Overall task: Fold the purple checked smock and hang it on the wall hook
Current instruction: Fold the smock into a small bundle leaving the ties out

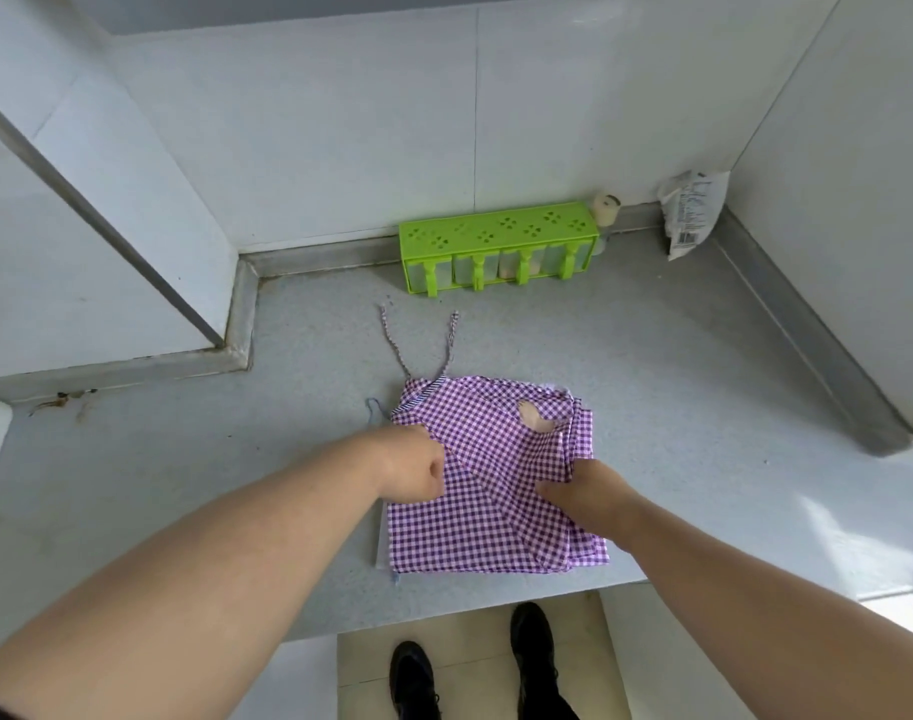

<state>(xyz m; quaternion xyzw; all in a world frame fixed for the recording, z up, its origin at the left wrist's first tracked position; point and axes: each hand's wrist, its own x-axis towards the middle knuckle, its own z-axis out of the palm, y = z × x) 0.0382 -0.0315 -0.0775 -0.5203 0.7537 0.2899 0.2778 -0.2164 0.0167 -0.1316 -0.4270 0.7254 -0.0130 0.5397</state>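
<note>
Both my bare forearms reach forward over the near edge of the countertop point(703, 407). My left hand point(412, 467) is curled, gripping the smock point(490, 517). My right hand point(584, 493) pinches its folded layers, fingers partly hidden beneath cloth.

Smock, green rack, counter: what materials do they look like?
Smock: thin woven cloth, likely cotton, matte; it creases and lies in soft layers. Green seasoning rack: moulded plastic, slight sheen, punched cutouts in the top. Countertop: grey, speckled, smooth; stone or composite, can't tell which.
</note>
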